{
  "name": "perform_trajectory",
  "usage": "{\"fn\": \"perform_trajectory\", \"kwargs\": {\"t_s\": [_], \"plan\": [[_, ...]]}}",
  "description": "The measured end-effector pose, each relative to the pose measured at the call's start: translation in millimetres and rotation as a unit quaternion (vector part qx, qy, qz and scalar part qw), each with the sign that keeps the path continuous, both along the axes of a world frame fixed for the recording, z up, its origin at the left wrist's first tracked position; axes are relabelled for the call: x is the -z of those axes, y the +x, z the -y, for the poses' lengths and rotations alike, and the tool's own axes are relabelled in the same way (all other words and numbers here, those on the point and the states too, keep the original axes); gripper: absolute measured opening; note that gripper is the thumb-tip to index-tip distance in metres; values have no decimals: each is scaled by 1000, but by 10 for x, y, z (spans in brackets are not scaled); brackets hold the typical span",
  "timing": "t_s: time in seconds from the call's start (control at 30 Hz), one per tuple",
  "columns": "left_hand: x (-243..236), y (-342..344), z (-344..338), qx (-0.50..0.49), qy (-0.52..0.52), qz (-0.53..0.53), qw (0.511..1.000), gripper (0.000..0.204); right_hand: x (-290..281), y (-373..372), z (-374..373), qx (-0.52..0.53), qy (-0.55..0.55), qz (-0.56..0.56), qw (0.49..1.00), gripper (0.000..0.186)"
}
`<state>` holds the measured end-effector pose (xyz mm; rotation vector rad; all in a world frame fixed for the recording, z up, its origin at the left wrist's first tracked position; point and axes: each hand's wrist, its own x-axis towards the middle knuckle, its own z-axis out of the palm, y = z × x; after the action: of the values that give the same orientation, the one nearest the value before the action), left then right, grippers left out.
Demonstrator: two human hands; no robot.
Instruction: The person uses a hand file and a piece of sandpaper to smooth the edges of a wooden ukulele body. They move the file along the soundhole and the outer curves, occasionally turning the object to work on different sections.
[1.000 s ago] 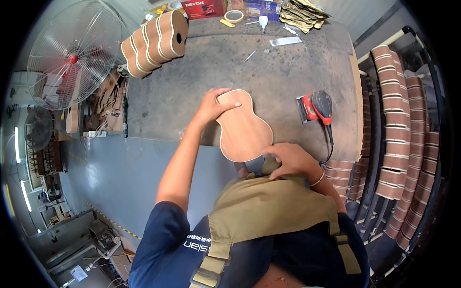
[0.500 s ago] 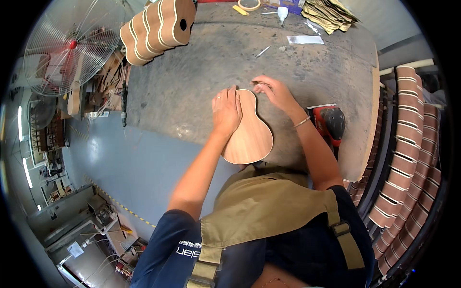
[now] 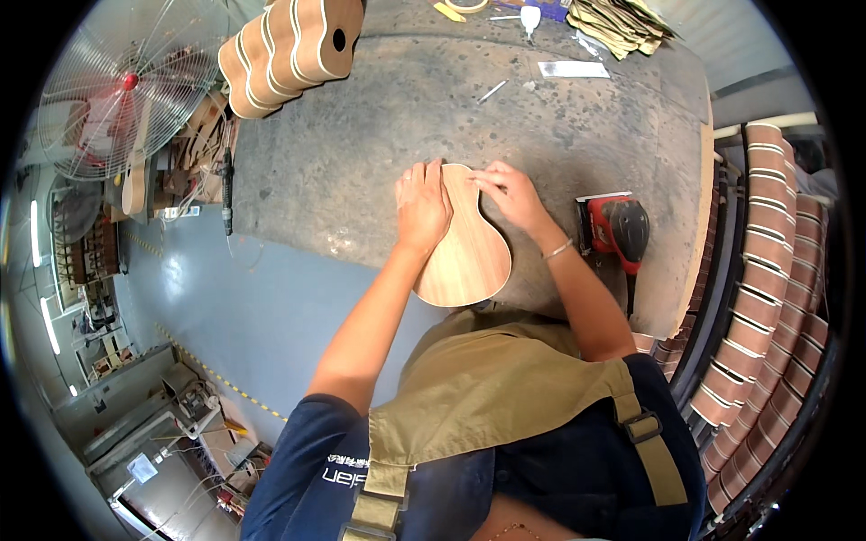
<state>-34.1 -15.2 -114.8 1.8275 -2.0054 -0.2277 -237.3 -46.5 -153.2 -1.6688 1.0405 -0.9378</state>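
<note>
The wooden guitar-shaped body lies at the near edge of the worktop, narrow end away from you, wide end reaching that edge. Your left hand is spread flat along its left side, pressing without gripping; your right hand is curled at the narrow end's right rim, and I can't tell whether its fingertips meet or pinch anything small. I'd keep the left palm firm so the body can't rock, and the right fingertips light on the pale rim. The red-and-black sander sits toward the right edge, near your right forearm, so mind that elbow. Toward the far edge lie a flat pale strip and a sheet pile; stacked bodies fill the far left corner.
</note>
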Motion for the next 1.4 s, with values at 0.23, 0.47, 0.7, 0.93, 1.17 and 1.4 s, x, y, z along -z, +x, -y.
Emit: {"fn": "perform_trajectory", "kwargs": {"t_s": [0.23,0.47,0.7,0.93,1.17,1.4], "plan": [[43,-25,27,23,-21,17,999,30,-128,-321,-455,-106,66,-2,992,20],[173,44,34,20,-37,32,999,29,-237,-378,-1607,93,71,-8,993,20],[187,-19,83,29,-11,26,999,32,-58,1040,-2703,234,5,44,971,14],[1,134,218,104,62,24,992,51,-229,822,-2853,293,184,180,921,22],[-477,425,107,20,204,-19,979,94,-562,508,-2461,318,128,104,934,33],[-632,553,-840,-18,328,-20,944,94,-140,-715,-382,136,92,20,986,29]]}}
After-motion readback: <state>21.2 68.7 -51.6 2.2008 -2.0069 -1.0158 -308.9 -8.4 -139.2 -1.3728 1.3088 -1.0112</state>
